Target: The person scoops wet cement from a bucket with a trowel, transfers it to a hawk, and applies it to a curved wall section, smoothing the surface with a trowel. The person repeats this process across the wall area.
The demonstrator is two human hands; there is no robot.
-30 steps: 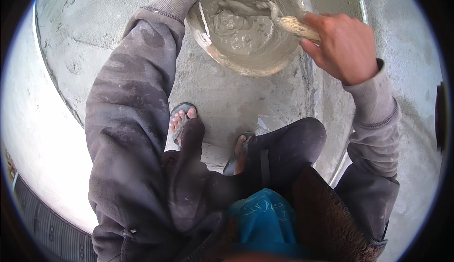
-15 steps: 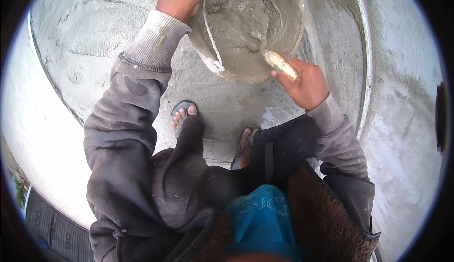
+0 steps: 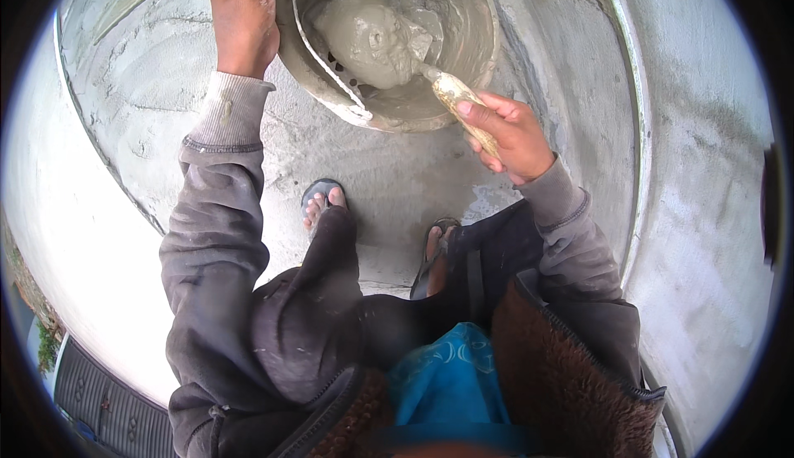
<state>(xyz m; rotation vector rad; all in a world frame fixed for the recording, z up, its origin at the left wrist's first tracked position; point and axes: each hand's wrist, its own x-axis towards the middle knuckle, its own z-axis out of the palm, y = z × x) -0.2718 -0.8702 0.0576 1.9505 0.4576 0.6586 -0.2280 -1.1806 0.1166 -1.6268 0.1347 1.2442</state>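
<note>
Grey, glistening mortar sits heaped at twelve o'clock, piled in the bucket with the trowel's blade lost from sight under it! Out between four and five o'clock over the rim comes the wooden trowel handle, and the right hand has it, fingers wrapped round, thumb laid along the top. Over at eleven, the left hand is curled beside the rim, but its fingertips run out of view, so whether it grips anything, I can't tell.

Now, the dangers! That heap looks wet and slack, I'd say; one roll of the right wrist and it could slump off the blade. Handle's smeared pale, and a slick grip might twist. Watch the white bail, slanting across the mouth and down towards seven: a wide load could snag there. Lever too hard on the rim, unbraced, and the bucket may rock. Any spill towards six would splash the concrete floor and that sandalled left foot.
</note>
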